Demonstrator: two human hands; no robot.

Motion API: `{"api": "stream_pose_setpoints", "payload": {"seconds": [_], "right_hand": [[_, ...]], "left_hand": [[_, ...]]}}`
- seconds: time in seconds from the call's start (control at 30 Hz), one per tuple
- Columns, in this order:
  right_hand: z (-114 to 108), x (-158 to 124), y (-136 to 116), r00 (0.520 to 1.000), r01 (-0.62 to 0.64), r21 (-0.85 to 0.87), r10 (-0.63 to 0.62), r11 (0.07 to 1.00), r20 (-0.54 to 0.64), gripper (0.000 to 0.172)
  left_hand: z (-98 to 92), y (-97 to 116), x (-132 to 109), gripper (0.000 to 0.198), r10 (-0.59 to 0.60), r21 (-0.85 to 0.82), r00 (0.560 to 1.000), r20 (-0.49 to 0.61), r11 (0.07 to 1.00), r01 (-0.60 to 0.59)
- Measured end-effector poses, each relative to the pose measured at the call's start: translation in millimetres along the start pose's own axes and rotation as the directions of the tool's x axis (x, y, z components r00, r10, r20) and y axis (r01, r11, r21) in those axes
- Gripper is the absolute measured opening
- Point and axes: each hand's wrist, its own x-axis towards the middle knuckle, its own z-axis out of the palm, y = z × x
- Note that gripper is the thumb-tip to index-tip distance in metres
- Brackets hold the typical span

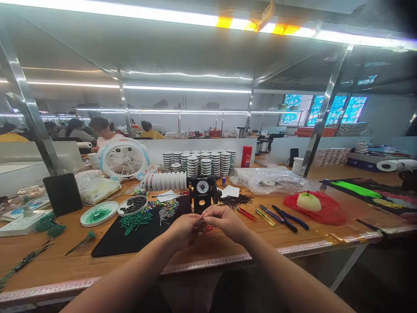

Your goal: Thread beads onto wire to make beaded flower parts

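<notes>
My left hand (182, 230) and my right hand (224, 221) meet above the wooden workbench (208, 248), their fingertips pinching a thin wire (199, 221) that is too small to see clearly. Small red beads (210, 227) lie just below my right fingertips. Left of my left hand, a black mat (109, 243) holds green bugle beads (135, 221), a white dish of black beads (133, 205) and a mixed heap of coloured beads (166, 208). Several hand tools, including blue-handled pliers (286, 219), lie to the right of my right hand.
Stacked wire spools (198, 163) and a black dial gauge (202, 190) stand behind my hands. A white-and-blue fan (124, 158), a black tablet (62, 194) and a red bag (312, 208) sit nearby. Co-workers sit at benches further back. A measuring tape (208, 263) runs along the front edge.
</notes>
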Motion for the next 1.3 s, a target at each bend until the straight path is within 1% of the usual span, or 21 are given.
{"api": "stream_pose_setpoints", "payload": {"seconds": [0.1, 0.2, 0.27, 0.37, 0.47, 0.5, 0.53, 0.57, 0.63, 0.67, 0.7, 0.77, 0.83, 0.93, 0.97, 1.0, 1.07, 1.13, 1.2, 1.23, 1.3], "right_hand": [[-1, -1, 3, 0.998, -0.050, 0.013, 0.051, 0.999, -0.047, 0.013], [0, -1, 4, 0.995, -0.062, -0.059, 0.057, 0.996, -0.082, 0.013], [2, 0, 3, 0.996, -0.045, -0.134, 0.034, 0.990, -0.088, 0.014], [7, 1, 3, 0.995, -0.006, -0.265, -0.021, 0.964, -0.099, 0.013], [11, 2, 3, 0.991, 0.008, -0.369, -0.057, 0.930, -0.124, 0.009], [12, 2, 2, 0.989, 0.009, -0.390, -0.065, 0.921, -0.131, 0.010], [12, 3, 2, 0.987, 0.009, -0.401, -0.072, 0.916, -0.142, 0.011], [13, 3, 2, 0.985, 0.010, -0.402, -0.078, 0.916, -0.152, 0.012], [13, 3, 2, 0.984, 0.018, -0.368, -0.083, 0.930, -0.160, 0.012], [13, 4, 1, 0.984, 0.020, -0.342, -0.079, 0.940, -0.160, 0.012], [13, 4, 1, 0.985, 0.016, -0.314, -0.069, 0.949, -0.159, 0.012], [14, 4, 1, 0.987, -0.005, -0.274, -0.039, 0.962, -0.154, 0.013], [14, 5, 1, 0.986, -0.037, -0.270, -0.009, 0.962, -0.167, 0.012], [15, 6, 2, 0.981, -0.068, -0.299, 0.009, 0.952, -0.195, 0.012], [15, 6, 3, 0.980, -0.073, -0.306, 0.012, 0.949, -0.197, 0.013], [15, 6, 3, 0.980, -0.076, -0.309, 0.015, 0.948, -0.197, 0.013], [14, 4, 2, 0.971, -0.067, -0.330, -0.015, 0.942, -0.240, 0.012], [13, 2, 1, 0.939, -0.055, -0.390, -0.085, 0.919, -0.333, 0.013], [14, -1, -1, 0.916, -0.087, -0.440, -0.102, 0.894, -0.388, 0.018], [14, -2, -1, 0.926, -0.118, -0.428, -0.057, 0.896, -0.374, 0.021], [17, -4, 0, 0.955, -0.186, -0.314, 0.097, 0.931, -0.279, 0.026]], "left_hand": [[-4.2, 2, -3, 0.042, 0.074, -0.039, 0.995, -0.071, 0.996, -0.077], [-11.1, 11, -10, 0.031, 0.169, 0.017, 0.979, -0.113, 0.986, -0.168], [-13.5, 17, -15, 0.026, 0.195, 0.092, 0.978, -0.071, 0.978, -0.188], [-12.9, 23, -20, 0.024, 0.193, 0.203, 0.981, 0.001, 0.961, -0.190], [-10.0, 29, -24, 0.020, 0.201, 0.294, 0.979, 0.025, 0.935, -0.199], [-9.0, 31, -26, 0.017, 0.239, 0.370, 0.971, 0.009, 0.901, -0.225], [-8.1, 33, -28, 0.011, 0.304, 0.481, 0.953, -0.017, 0.838, -0.258], [-7.2, 34, -31, 0.006, 0.386, 0.610, 0.921, -0.044, 0.741, -0.281], [-6.1, 35, -34, 0.019, 0.517, 0.809, 0.854, -0.051, 0.523, -0.269], [-5.8, 34, -34, 0.024, 0.531, 0.848, 0.847, -0.039, 0.466, -0.253], [-5.9, 32, -34, 0.025, 0.511, 0.848, 0.859, -0.029, 0.467, -0.249], [-6.7, 25, -30, 0.018, 0.469, 0.802, 0.883, 0.004, 0.526, -0.283], [-7.8, 16, -27, 0.016, 0.492, 0.761, 0.870, 0.018, 0.557, -0.331], [-8.5, 8, -24, 0.020, 0.550, 0.750, 0.835, 0.032, 0.538, -0.384], [-8.5, 8, -24, 0.020, 0.553, 0.741, 0.832, 0.036, 0.544, -0.394], [-8.4, 8, -25, 0.020, 0.547, 0.714, 0.837, 0.020, 0.578, -0.395], [-8.3, 11, -26, 0.016, 0.494, 0.615, 0.866, -0.077, 0.707, -0.349], [-8.5, 15, -26, 0.015, 0.387, 0.488, 0.901, -0.196, 0.836, -0.253], [-8.6, 19, -26, 0.019, 0.280, 0.391, 0.925, -0.256, 0.905, -0.166], [-8.4, 21, -26, 0.022, 0.242, 0.357, 0.934, -0.262, 0.924, -0.139], [-7.1, 23, -26, 0.025, 0.172, 0.282, 0.950, -0.261, 0.955, -0.095]]}}
